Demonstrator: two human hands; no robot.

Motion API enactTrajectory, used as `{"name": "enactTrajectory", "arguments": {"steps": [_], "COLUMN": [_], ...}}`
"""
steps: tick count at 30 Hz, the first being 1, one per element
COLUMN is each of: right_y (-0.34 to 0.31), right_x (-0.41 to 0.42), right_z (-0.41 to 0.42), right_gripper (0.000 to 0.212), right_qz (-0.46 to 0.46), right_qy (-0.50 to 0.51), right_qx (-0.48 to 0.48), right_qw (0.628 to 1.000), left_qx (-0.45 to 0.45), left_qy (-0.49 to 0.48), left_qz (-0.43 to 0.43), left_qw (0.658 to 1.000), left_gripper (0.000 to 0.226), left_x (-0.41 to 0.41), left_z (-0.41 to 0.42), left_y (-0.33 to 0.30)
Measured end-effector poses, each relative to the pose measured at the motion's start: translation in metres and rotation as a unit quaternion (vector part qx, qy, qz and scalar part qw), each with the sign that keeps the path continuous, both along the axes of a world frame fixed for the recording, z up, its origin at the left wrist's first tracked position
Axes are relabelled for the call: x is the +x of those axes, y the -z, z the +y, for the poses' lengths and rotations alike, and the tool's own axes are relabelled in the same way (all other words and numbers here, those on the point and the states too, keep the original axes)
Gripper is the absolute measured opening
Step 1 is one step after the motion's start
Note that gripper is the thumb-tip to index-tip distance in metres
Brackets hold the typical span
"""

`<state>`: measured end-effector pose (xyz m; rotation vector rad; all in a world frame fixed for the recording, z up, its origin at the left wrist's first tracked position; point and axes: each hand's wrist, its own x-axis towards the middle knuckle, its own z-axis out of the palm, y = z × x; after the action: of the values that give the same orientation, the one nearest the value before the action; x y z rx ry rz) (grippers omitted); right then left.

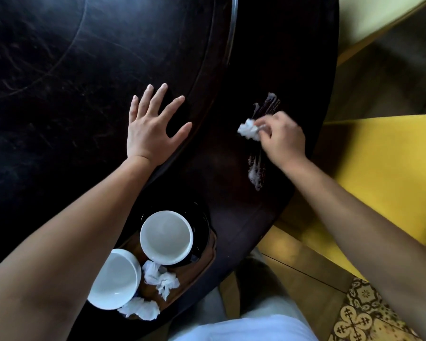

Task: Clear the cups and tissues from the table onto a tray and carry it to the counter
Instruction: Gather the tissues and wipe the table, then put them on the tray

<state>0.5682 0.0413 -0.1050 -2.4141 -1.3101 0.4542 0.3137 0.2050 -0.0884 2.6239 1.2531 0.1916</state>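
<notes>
A: Wiping was the step in hand, it seemed: the right hand (282, 137) held a crumpled tissue (249, 129) in a fingertip grip, pressed to the dark bench (59, 70) between two pale wet smears (257, 168).

B: And the left hand (153, 126)?

A: Released, fingers spread, palm flat on the bench; probably bracing the body during the reach.

B: Where were the task's things?

A: On the wooden tray (202, 271) at the near edge: the far cup (166, 237) on a black saucer (202, 225), the near cup (113, 279) tilted, and two wadded tissues (160, 279) beside them.

B: Obstacles?

A: The left forearm lay beside the tray, partly over the near cup. A yellow chair (379, 168) stood close at the right. The counter was out of view.
</notes>
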Motion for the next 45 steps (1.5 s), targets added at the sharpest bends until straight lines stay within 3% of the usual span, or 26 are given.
{"name": "enactTrajectory", "arguments": {"steps": [8, 13, 16, 22, 29, 38, 41, 45], "right_y": [-0.002, -0.003, -0.007, -0.001, 0.009, 0.006, 0.001, -0.003], "right_x": [-0.045, 0.017, 0.054, 0.068, 0.056, -0.006, 0.009, 0.065], "right_z": [-0.08, -0.024, 0.018, 0.052, 0.036, -0.044, -0.032, 0.023], "right_gripper": [0.019, 0.03, 0.033, 0.035, 0.033, 0.023, 0.024, 0.036], "right_qz": [0.079, 0.051, 0.012, -0.033, -0.057, 0.017, 0.046, 0.0], "right_qy": [-0.069, 0.087, 0.122, 0.073, 0.0, -0.058, -0.013, 0.087], "right_qx": [0.041, 0.104, 0.11, 0.067, 0.039, 0.03, 0.08, 0.126], "right_qw": [0.994, 0.99, 0.986, 0.995, 0.998, 0.998, 0.996, 0.988], "left_qx": [0.002, 0.002, 0.005, 0.01, 0.007, 0.011, 0.014, 0.016], "left_qy": [0.001, 0.003, 0.005, 0.008, 0.007, 0.007, 0.008, 0.007], "left_qz": [-0.008, -0.009, -0.011, -0.017, -0.01, -0.015, -0.018, -0.018], "left_qw": [1.0, 1.0, 1.0, 1.0, 1.0, 1.0, 1.0, 1.0], "left_gripper": [0.062, 0.062, 0.062, 0.06, 0.06, 0.06, 0.06, 0.06], "left_x": [0.0, 0.0, 0.0, -0.001, -0.001, -0.002, -0.002, -0.002], "left_z": [0.001, 0.001, 0.001, 0.001, 0.001, 0.002, 0.002, 0.003], "left_y": [0.0, 0.001, 0.002, 0.003, 0.003, 0.004, 0.005, 0.005]}}
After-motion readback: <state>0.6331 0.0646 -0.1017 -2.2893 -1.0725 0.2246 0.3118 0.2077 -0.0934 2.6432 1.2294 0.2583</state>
